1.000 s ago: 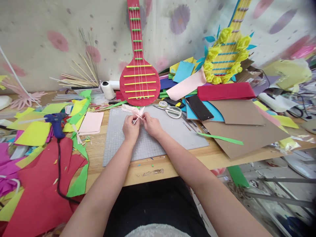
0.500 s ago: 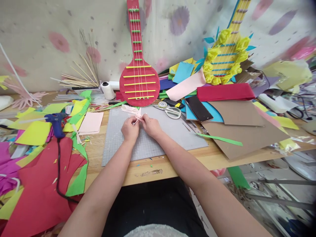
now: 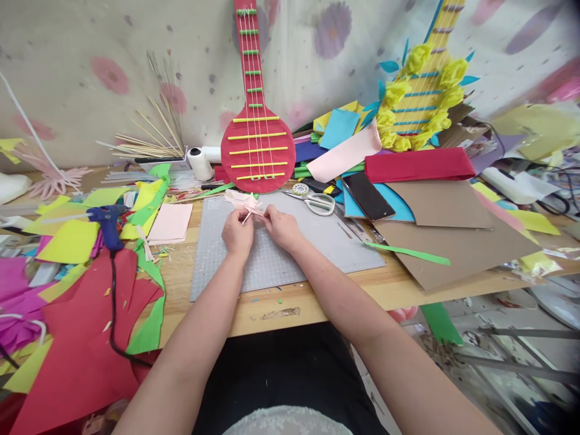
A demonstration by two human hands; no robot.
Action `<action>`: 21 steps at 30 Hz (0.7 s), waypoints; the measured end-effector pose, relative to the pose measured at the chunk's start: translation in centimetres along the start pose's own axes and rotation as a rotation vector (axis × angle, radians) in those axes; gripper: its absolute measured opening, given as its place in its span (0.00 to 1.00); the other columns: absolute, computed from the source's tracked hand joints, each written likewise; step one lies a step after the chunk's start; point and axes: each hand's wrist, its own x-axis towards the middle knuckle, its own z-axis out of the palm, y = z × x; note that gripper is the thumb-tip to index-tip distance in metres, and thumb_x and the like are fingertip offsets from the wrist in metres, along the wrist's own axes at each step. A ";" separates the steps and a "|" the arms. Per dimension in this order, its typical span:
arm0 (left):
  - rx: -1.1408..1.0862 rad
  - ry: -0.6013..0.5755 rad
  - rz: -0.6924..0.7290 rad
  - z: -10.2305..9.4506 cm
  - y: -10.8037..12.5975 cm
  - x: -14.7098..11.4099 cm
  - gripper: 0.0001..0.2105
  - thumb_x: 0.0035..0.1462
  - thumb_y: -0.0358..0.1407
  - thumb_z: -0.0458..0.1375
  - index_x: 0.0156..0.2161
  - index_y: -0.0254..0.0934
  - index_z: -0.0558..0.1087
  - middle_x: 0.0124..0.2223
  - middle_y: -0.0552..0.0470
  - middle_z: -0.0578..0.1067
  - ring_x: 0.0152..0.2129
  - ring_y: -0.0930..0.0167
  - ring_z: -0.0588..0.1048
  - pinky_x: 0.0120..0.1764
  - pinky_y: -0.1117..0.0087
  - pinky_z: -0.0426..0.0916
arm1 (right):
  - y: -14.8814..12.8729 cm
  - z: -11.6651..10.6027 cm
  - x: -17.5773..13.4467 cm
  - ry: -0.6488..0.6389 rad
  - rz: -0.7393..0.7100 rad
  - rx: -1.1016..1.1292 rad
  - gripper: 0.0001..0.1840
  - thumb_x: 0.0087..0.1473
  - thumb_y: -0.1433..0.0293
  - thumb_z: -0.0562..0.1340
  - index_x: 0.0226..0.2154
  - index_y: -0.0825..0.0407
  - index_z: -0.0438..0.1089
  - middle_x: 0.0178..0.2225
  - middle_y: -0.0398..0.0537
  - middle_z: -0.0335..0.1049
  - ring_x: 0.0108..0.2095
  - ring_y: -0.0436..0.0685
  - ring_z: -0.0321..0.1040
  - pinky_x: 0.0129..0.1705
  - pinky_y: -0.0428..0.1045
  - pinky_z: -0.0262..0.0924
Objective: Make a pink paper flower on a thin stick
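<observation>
Pale pink crepe paper (image 3: 242, 200), gathered and ruffled at its upper end, is between my hands over the grey cutting mat (image 3: 290, 266). My left hand (image 3: 237, 234) pinches its lower part, where a thin pale stick-like end (image 3: 247, 218) pokes out between the fingers. With fingertips closed, my right hand (image 3: 281, 227) grips the paper's right side. Just beyond stands a red paper lute (image 3: 258, 140) with yellow bars and white strings. White-handled scissors (image 3: 319, 204) lie to the right of my right hand, near a small round pin wheel (image 3: 299, 190).
Left of the mat are a stack of pink paper (image 3: 170, 223), a blue glue gun (image 3: 106, 226) with its black cord, and red paper (image 3: 86, 338). To the right lie a phone (image 3: 369, 196), brown cardboard (image 3: 462, 254) and a green strip (image 3: 408, 252). A yellow flowered instrument (image 3: 414, 106) leans behind.
The pink paper's ruffled top has spread wider and shows more above my hands. My right hand has shifted slightly right. The whole view has moved a little.
</observation>
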 end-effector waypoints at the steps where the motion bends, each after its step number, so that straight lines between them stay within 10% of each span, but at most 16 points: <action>1: -0.005 -0.003 -0.010 0.0 0.0 0.0 0.05 0.48 0.38 0.57 0.30 0.39 0.71 0.33 0.51 0.76 0.31 0.68 0.73 0.35 0.68 0.63 | 0.0 0.0 0.0 0.003 0.014 0.000 0.17 0.60 0.59 0.47 0.43 0.52 0.62 0.37 0.52 0.73 0.35 0.57 0.69 0.34 0.48 0.55; 21: -0.078 -0.002 -0.056 0.1 -0.3 0.6 0.05 0.47 0.37 0.57 0.30 0.38 0.71 0.31 0.52 0.76 0.28 0.70 0.72 0.34 0.69 0.63 | 0.6 -0.1 0.0 0.038 0.015 -0.015 0.15 0.56 0.58 0.53 0.41 0.48 0.64 0.34 0.47 0.74 0.34 0.56 0.69 0.33 0.47 0.53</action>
